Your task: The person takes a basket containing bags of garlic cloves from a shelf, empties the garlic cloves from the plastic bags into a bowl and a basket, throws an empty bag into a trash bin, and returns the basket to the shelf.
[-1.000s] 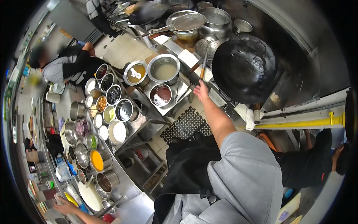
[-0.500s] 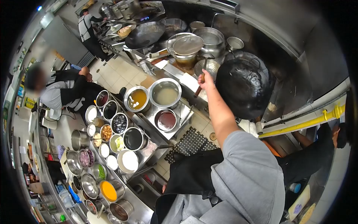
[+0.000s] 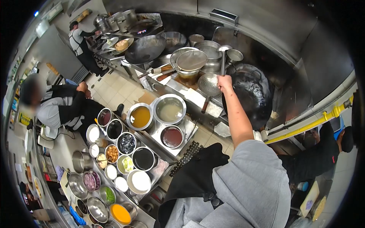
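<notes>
My right hand (image 3: 225, 83) is closed around the handle of a metal ladle (image 3: 223, 60), whose bowl points up and away from me. Just left of the hand lies a perforated skimmer (image 3: 208, 84) with a wooden handle. A large dark wok (image 3: 249, 97), shiny inside, sits on the stove behind and right of my forearm. Beyond the ladle stand a wide metal pot (image 3: 209, 51) and a small pot (image 3: 234, 56). My left hand does not show.
Left of me, a counter holds several containers, among them an orange one (image 3: 121, 214). Pots of yellow (image 3: 140, 117) and red liquid (image 3: 172, 136) stand nearer. One person (image 3: 57, 104) is at the left, another (image 3: 81, 47) farther back, a third (image 3: 315, 155) at the right.
My right hand first reached open to a wooden handle, then closed on it. The ladle is now raised, its bowl above the pots. The view has shifted.
</notes>
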{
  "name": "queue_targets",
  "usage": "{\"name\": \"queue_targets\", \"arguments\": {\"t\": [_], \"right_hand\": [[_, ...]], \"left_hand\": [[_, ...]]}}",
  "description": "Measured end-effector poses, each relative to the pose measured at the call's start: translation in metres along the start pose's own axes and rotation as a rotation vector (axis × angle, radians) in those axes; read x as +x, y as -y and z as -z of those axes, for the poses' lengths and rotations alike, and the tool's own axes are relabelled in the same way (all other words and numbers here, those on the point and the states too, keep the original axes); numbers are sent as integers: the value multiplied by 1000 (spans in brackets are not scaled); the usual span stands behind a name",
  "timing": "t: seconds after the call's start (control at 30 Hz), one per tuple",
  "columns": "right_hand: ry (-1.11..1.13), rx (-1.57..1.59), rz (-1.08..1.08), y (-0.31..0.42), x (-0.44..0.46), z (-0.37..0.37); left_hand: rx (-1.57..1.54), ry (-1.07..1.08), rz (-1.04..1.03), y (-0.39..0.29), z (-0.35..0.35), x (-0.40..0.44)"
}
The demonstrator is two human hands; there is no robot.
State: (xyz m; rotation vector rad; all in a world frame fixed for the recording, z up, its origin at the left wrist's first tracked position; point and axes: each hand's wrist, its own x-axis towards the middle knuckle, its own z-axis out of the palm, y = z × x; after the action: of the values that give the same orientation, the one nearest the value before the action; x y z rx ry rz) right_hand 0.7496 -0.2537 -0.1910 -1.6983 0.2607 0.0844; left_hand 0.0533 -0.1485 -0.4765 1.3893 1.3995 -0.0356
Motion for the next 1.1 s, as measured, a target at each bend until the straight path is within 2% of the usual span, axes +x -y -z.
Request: {"name": "queue_targets", "arguments": {"t": [0.2,0.27,0.33,0.4,0.43,0.5,0.6,0.73,0.8,0.93,1.1], "right_hand": [[2,-13,55,79,78,-3],[7,153,37,103,125,-13],[153,356,124,127,184,-14],[222,506,-14,135,248,-15],[217,397,35,136,258,-18],[186,422,54,138,276,-34],[144,429,93,127,254,-54],[149,393,158,67,138,-44],[83,242,75,35,82,-37],[150,402,-161,-25,6,-33],[88,449,-243,-78,-45,-34]], "left_hand": [[-2,17,-1,-49,-19,21],[-5,7,8,-64,-29,21],[-10,-7,27,-78,-39,20],[-12,-17,39,-91,-50,17],[-12,-26,49,-96,-55,14],[-7,-35,67,-103,-63,12],[1,-36,79,-115,-67,8],[23,-20,85,-121,-68,5],[41,3,69,-125,-66,12],[71,60,18,-125,-59,23],[103,132,-56,-111,-36,34]]}}
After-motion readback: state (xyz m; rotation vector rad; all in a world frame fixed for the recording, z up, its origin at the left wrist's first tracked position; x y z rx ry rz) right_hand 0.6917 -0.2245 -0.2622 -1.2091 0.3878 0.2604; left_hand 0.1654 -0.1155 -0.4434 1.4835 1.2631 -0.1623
